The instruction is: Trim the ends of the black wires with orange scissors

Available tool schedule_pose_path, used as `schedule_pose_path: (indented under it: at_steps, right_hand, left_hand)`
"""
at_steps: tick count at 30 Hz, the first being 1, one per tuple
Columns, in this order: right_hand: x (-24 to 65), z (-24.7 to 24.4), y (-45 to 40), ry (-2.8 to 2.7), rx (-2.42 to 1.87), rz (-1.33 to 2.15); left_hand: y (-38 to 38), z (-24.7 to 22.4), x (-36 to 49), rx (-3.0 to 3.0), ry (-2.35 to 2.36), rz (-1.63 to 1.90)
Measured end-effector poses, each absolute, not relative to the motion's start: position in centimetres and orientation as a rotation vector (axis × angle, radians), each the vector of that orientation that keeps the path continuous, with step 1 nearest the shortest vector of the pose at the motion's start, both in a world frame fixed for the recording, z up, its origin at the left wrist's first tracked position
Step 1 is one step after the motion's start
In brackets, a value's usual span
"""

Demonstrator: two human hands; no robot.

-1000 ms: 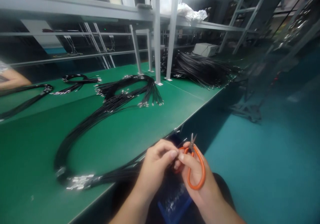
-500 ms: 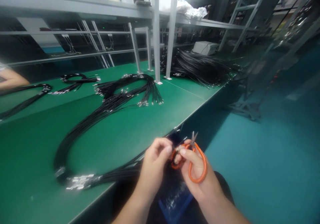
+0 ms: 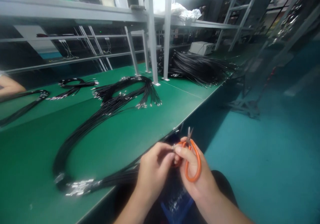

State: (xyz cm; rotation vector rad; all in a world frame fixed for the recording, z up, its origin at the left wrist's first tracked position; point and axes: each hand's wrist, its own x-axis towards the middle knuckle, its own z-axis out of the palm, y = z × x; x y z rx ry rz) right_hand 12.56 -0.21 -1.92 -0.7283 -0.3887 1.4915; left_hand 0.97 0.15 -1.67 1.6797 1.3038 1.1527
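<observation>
Orange-handled scissors [image 3: 193, 164] are held in my right hand [image 3: 197, 174], their blades pointing up and slightly parted. The right thumb and finger also pinch a tiny pale piece, too small to name. My left hand [image 3: 155, 170] is closed in a pinch, its fingertips meeting the right fingertips at that piece. What else the left fingers hold is hidden. Beside the left wrist a thick bundle of black cables [image 3: 120, 177] runs off the table edge, with silvery tips [image 3: 83, 186] gathered on the green table [image 3: 105, 144]. Below my hands, a blue item with clear bits [image 3: 175, 205] lies at my lap.
More black cable bundles [image 3: 135, 82] lie further back, with a large pile [image 3: 200, 67] near a pale box [image 3: 202, 47]. Metal posts [image 3: 153, 44] rise from the table to a shelf [image 3: 75, 11]. Another person's arm [image 3: 10, 86] rests at the left. Teal floor [image 3: 270, 157] lies to the right.
My left fingertips have moved right to meet the right ones at the small piece. The right hand and scissors have shifted slightly left. The view has shifted a little.
</observation>
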Motion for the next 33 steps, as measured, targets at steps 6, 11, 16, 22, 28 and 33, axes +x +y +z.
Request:
schedule_pose_path:
  at_steps: [6, 11, 16, 22, 28, 33]
  right_hand:
    - [12.7, -1.4, 0.5, -0.538, -0.822, 1.376]
    - [12.5, -1.1, 0.4, -0.591, -0.799, 1.356]
    - [12.8, -1.9, 0.1, -0.745, -0.962, 1.199]
    - [13.8, -2.6, -0.2, -1.164, -1.082, 0.804]
    - [13.5, -3.1, -0.2, -1.339, -1.154, 0.574]
    - [13.1, -3.8, -0.6, -1.355, -1.169, 0.426]
  left_hand:
    - [0.2, -1.9, 1.1, 1.512, 1.25, 1.119]
    - [0.1, -1.7, 1.0, 1.453, 1.21, 1.115]
    - [0.4, -1.7, 0.8, 1.344, 1.192, 1.098]
    - [0.5, -1.6, 0.9, 1.345, 1.183, 1.096]
    - [0.2, -1.5, 0.8, 1.35, 1.187, 1.101]
    - [-0.1, -1.6, 1.2, 1.34, 1.179, 1.109]
